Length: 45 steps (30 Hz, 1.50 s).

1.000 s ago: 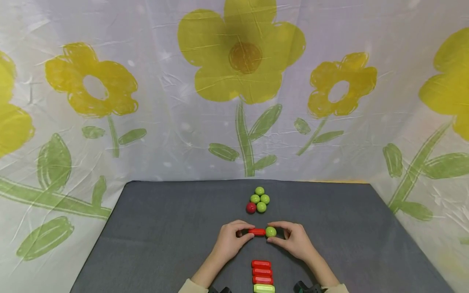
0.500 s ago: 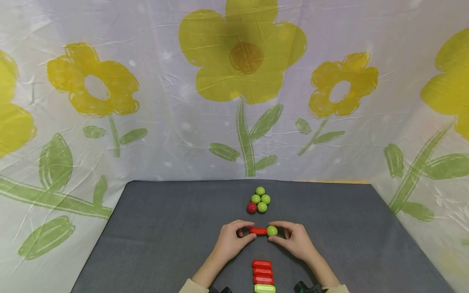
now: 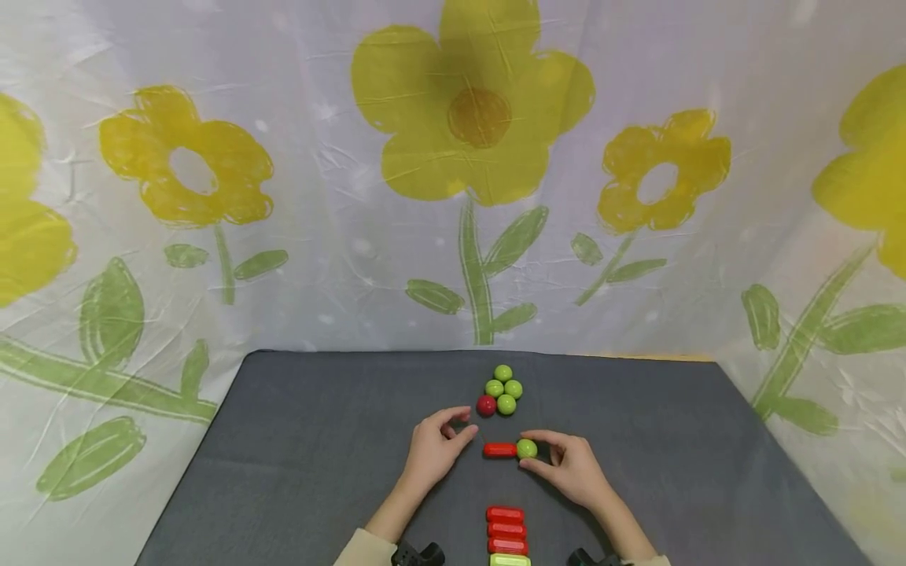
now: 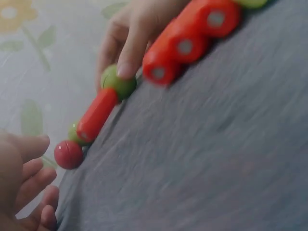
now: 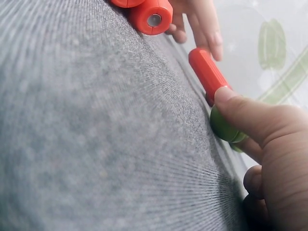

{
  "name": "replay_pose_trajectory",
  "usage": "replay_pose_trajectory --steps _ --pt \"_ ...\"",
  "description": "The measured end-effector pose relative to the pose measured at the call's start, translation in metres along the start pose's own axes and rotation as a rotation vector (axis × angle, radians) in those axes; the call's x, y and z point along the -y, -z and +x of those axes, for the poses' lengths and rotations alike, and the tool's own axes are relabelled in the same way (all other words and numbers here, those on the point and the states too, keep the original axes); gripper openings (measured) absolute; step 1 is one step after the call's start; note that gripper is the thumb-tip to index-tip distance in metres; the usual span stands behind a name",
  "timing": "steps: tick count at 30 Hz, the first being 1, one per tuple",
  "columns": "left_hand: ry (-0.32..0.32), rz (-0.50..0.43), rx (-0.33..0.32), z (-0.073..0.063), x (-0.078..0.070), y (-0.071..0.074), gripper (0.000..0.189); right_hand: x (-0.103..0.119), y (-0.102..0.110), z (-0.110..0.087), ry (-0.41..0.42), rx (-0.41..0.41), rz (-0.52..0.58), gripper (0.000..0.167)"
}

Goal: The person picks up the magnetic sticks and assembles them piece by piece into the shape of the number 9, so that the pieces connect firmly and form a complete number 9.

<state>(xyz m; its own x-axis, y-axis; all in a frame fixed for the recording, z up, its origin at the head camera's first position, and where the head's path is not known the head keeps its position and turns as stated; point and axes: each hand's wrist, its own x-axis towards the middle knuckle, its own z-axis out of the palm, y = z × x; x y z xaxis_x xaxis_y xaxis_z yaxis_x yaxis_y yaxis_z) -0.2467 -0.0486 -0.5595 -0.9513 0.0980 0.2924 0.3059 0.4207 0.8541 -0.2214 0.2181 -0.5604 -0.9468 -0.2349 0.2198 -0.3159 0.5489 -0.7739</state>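
My right hand (image 3: 569, 465) pinches a green ball (image 3: 527, 449) between thumb and fingers. Joined end to end with that ball is a red rod (image 3: 499, 450), which points left along the dark cloth. In the left wrist view the rod's free end (image 4: 84, 134) shows a small grey metal disc. My left hand (image 3: 433, 448) is off the rod, up and to its left, with relaxed fingers and nothing held. Beyond the hands sits a group of green balls (image 3: 506, 404) with one red ball (image 3: 486, 406) at its near left corner.
Toward the near edge, several red rods (image 3: 506, 530) lie side by side in a column, with a yellow-green rod (image 3: 510, 560) nearest me. A dark cloth (image 3: 318, 440) covers the table. Behind it hangs a flower-printed sheet (image 3: 340, 236).
My left hand has let go of the red rod and moved left and away toward the ball group. The right hand stays at the green ball, with the rod still attached.
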Motion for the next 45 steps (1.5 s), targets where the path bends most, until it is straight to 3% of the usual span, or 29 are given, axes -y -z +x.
replay_pose_trajectory --steps 5,9,17,34,45 --pt "-0.010 0.019 -0.012 0.020 0.008 -0.005 0.039 -0.005 0.000 -0.001 -0.003 0.006 0.010 0.040" --pt "0.026 0.034 0.009 0.034 0.011 -0.011 0.044 -0.007 -0.001 0.001 0.009 0.014 0.013 0.040" --pt "0.039 0.154 0.067 0.048 0.013 -0.023 0.046 -0.006 0.000 0.002 0.022 0.022 0.010 0.040" --pt "0.021 0.160 0.071 0.050 0.014 -0.023 0.040 -0.003 0.001 0.003 -0.004 0.024 0.017 0.040" --pt "0.013 0.089 0.120 0.032 0.012 -0.009 0.039 -0.003 0.001 0.002 -0.012 0.014 0.008 0.039"
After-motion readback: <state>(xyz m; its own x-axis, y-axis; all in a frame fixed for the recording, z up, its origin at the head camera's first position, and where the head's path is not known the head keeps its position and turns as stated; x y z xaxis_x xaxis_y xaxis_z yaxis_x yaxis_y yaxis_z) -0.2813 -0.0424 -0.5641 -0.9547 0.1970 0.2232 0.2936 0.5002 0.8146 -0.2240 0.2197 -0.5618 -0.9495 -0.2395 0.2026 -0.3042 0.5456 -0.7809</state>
